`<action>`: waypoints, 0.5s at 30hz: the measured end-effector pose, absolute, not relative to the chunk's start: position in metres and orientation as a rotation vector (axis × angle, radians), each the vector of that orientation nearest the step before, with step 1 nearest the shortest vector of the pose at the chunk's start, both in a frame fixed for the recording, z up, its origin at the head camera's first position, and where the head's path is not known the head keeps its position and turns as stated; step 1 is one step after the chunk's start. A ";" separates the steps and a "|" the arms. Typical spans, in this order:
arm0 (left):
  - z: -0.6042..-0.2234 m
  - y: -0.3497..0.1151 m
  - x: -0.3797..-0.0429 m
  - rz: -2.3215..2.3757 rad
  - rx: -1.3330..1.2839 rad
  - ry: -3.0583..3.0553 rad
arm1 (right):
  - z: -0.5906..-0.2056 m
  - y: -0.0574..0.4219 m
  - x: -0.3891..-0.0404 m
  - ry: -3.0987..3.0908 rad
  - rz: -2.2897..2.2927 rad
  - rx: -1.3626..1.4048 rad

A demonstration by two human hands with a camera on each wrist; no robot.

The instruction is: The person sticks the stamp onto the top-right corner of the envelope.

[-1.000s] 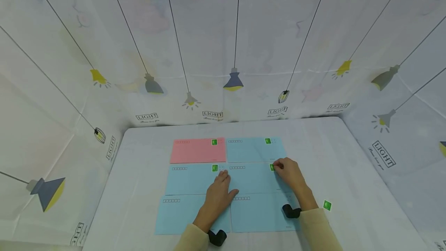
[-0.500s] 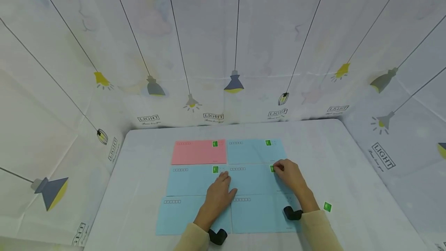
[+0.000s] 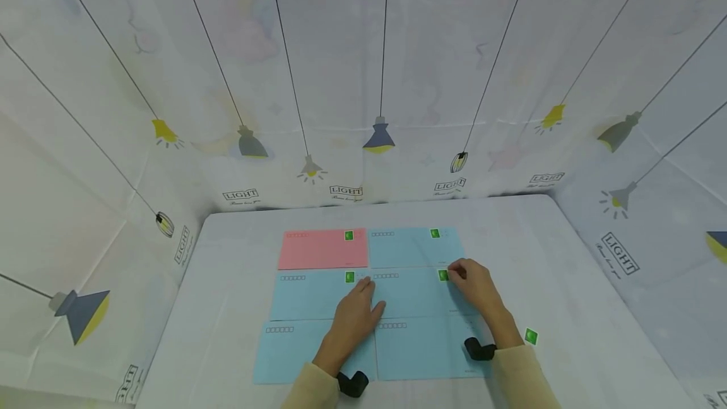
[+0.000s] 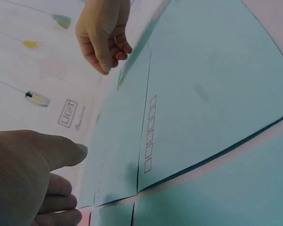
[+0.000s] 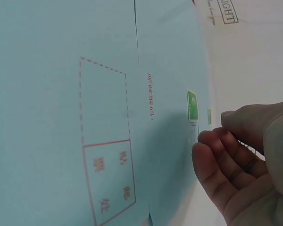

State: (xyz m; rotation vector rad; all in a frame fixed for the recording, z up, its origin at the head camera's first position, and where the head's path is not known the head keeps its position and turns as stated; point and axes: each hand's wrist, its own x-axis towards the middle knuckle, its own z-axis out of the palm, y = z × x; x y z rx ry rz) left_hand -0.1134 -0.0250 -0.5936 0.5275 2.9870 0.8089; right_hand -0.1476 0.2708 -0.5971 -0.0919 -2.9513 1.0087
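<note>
My left hand (image 3: 353, 317) lies with outstretched fingers across the seam between the middle-row blue envelopes. Just right of a green stamp (image 3: 443, 275) on the right middle envelope (image 3: 411, 295) is my right hand (image 3: 474, 286). In the right wrist view, its thumb and loosely bent fingers (image 5: 210, 162) stand apart with nothing between them, and the stamp (image 5: 193, 106) sits flat beyond the fingertips. The left middle envelope (image 3: 307, 298) also bears a green stamp (image 3: 349, 277). My right hand (image 4: 106, 37) hovers past the left thumb in the left wrist view.
A pink envelope (image 3: 318, 251) and a blue one (image 3: 403, 251) form the back row, each stamped. Two blue envelopes (image 3: 426, 352) lie in front, their stamp corners partly covered or bare. One loose green stamp (image 3: 531, 336) lies on the white table (image 3: 579, 308) beside the right sleeve.
My right hand's fingertips have moved slightly right, off the stamp on the right middle envelope, which now shows whole. My left hand stays in place.
</note>
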 end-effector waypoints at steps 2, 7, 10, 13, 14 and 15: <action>-0.590 -0.025 -0.111 0.817 0.527 2.995 | -0.596 0.271 -0.146 -2.943 1.013 -0.103; -0.581 -0.023 -0.097 0.770 0.566 3.025 | -0.593 0.276 -0.137 -2.917 0.992 -0.105; -0.580 -0.023 -0.086 0.750 0.581 3.022 | -0.592 0.282 -0.130 -2.906 0.961 -0.122; -0.580 -0.024 -0.073 0.748 0.575 2.998 | -0.591 0.290 -0.123 -2.897 0.940 -0.144; -0.581 -0.024 -0.069 0.751 0.572 2.993 | -0.590 0.293 -0.120 -2.897 0.935 -0.158; -0.582 -0.025 -0.064 0.759 0.567 2.984 | -0.590 0.296 -0.116 -2.895 0.925 -0.162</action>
